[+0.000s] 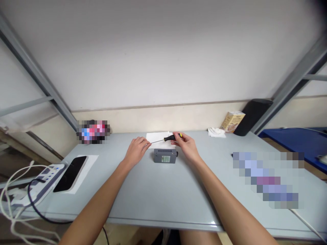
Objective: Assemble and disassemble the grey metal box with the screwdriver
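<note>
My right hand (187, 146) grips the black and yellow handle of a screwdriver (169, 137), its thin shaft pointing left. At the tip of that shaft, the fingers of my left hand (136, 149) are pinched together; whether a small part sits between them is too fine to see. Below the shaft, between both hands, a dark grey box (165, 156) with slots along its top edge and a pale label stands on the table. A black knob sticks out from its right side. White paper (155, 136) lies behind it.
On the left are a phone (70, 173) on white paper and a power strip (41, 185) with tangled cables. A yellow carton (232, 121), a crumpled tissue (216, 132) and a black cylinder (251, 117) stand at the back right. Blurred-out items lie at both sides.
</note>
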`<state>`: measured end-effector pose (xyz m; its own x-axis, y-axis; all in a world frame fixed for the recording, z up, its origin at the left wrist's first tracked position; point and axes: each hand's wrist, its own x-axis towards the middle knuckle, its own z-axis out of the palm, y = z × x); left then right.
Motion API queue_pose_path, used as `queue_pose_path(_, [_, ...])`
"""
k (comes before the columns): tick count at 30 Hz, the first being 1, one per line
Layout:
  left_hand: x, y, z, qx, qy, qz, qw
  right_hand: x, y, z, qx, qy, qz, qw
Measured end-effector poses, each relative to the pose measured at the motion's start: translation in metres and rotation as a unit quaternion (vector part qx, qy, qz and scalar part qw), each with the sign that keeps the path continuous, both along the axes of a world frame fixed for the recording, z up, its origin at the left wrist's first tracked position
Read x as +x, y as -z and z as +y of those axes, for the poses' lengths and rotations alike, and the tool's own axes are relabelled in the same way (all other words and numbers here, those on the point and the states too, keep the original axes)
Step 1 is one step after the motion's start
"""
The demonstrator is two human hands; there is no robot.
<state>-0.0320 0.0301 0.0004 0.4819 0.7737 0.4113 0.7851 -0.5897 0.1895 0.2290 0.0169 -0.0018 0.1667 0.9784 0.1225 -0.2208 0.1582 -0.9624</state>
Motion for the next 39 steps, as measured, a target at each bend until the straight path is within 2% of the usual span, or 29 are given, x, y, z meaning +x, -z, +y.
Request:
queue_pose_path(12, [-0.0044, 0.0021, 0.0026, 0.067, 0.046, 0.038, 0.996, 0.0006, -0.005, -0.0024, 0.008, -0.002, -0.05, 0.999])
queue_pose_path(29, [-0.0047, -0.0023, 0.0005, 0.074, 0.061, 0.036, 0.995, 0.0006, -0.007, -0.0035, 0.016, 0.001, -0.06, 0.998])
queue_pose_path(39, [-0.0067, -0.0035, 0.0015, 0.089, 0.062, 0.072, 0.991, 0.0008, -0.008, -0.0043, 0.016, -0.001, -0.069, 0.997])
